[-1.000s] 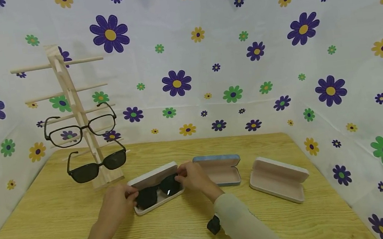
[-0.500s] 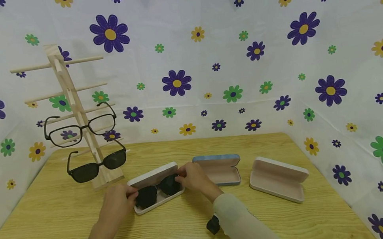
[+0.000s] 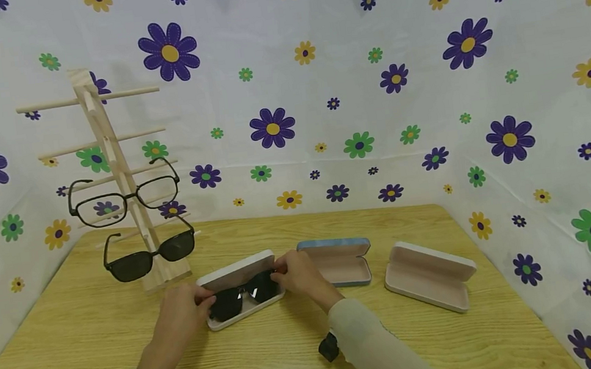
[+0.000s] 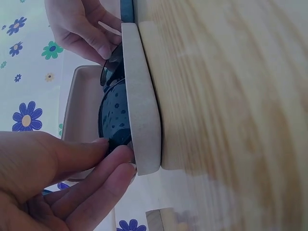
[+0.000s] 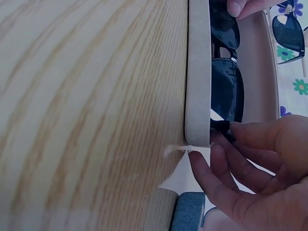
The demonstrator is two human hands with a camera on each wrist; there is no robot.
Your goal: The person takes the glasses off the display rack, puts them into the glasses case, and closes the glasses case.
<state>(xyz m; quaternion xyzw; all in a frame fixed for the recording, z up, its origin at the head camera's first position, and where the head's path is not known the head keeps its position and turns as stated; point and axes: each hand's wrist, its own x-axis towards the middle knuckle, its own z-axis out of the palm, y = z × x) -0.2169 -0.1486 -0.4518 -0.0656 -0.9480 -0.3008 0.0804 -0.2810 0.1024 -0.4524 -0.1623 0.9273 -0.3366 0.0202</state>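
Note:
Dark sunglasses (image 3: 227, 303) lie partly inside an open white glasses case (image 3: 235, 323) at the middle of the table. My left hand (image 3: 176, 316) pinches their left end between thumb and fingers. At the opposite end, my right hand (image 3: 302, 275) pinches the other corner of the frame. In the left wrist view, the dark lenses (image 4: 115, 108) stand a little proud of the case's pale rim (image 4: 142, 101). From the right wrist, the thumb and fingers hold the black frame corner (image 5: 221, 125) by the case's end.
A blue case (image 3: 338, 284) stands open just behind the right hand, and another white case (image 3: 430, 291) lies open farther right. At left, a wooden rack (image 3: 107, 140) bears clear-lensed glasses (image 3: 102, 211) and a second pair of sunglasses (image 3: 131, 267).
The sunglasses have tilted slightly in the case, and the reflections on their lenses have shifted. Both hands keep their hold and have barely moved.

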